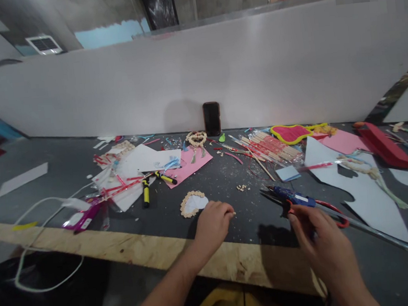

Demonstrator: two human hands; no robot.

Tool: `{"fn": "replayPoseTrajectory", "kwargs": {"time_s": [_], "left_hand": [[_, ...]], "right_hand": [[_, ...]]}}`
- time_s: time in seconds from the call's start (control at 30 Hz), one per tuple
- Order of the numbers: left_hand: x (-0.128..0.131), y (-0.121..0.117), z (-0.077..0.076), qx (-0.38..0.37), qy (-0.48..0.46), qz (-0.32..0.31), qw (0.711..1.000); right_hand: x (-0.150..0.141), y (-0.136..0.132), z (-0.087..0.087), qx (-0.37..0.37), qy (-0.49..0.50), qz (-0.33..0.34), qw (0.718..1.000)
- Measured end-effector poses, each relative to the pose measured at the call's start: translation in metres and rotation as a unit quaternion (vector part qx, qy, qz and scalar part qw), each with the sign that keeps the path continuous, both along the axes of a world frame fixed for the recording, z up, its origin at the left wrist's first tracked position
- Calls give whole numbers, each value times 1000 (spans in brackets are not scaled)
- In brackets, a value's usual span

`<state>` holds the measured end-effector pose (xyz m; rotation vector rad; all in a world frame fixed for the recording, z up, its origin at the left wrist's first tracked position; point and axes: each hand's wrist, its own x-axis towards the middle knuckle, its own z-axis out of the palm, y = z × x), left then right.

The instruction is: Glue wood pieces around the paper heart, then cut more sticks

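Rounded white paper cutout rimmed with small beige bits [197, 202] lies near the dark grey table's [67, 161] front edge, left of its middle.
The left hand [213, 222], just beside it, pinches what looks like a loose beige bit [234, 213]; the right hand's [324, 237] fingers close on a black-bladed tool [286, 208]. A careless wrist could knock the rim askew; a loose pinch could drop the bit.

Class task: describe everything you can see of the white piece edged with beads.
The white piece looks like paper or card, with small pale beads lining its left side and top. It lies flat on the dark table, near the front edge. The left hand hides part of its right end; contact is unclear.
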<state>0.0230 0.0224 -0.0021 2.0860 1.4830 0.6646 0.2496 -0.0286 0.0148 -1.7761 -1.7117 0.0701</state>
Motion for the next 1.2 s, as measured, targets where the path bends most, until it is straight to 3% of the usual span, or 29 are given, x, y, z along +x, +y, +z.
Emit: {"fn": "replayPoseTrajectory", "kwargs": {"time_s": [0.13, 0.27, 0.4, 0.63, 0.8, 0.87, 0.97, 1.03, 1.1, 1.2], "left_hand": [[3, 10, -5, 25, 114, -24, 993], [5, 12, -9, 39, 144, -24, 989], [1, 11, -11, 47, 154, -37, 986], [-6, 13, -8, 35, 193, -35, 980], [-5, 24, 1, 44, 207, -47, 976], [-2, 31, 6, 55, 219, -59, 972], [7, 45, 10, 64, 225, -63, 970], [13, 56, 10, 65, 223, -63, 971], [19, 66, 7, 62, 219, -67, 971], [26, 77, 0, 55, 214, -75, 972]], "right_hand": [[24, 2, -13, -50, -107, -53, 992], [26, 2, -22, -115, -110, -93, 983], [22, 4, -19, -165, -99, -118, 974], [31, 10, -19, -207, -20, -140, 968], [28, 6, -13, -170, 174, -157, 957], [20, 2, -6, -143, 326, -150, 922], [6, -3, 2, -163, 578, -104, 793], [0, -7, 3, -190, 672, -67, 713], [-4, -9, 1, -197, 712, -33, 673], [-8, -11, -5, -188, 724, -20, 664]]}}
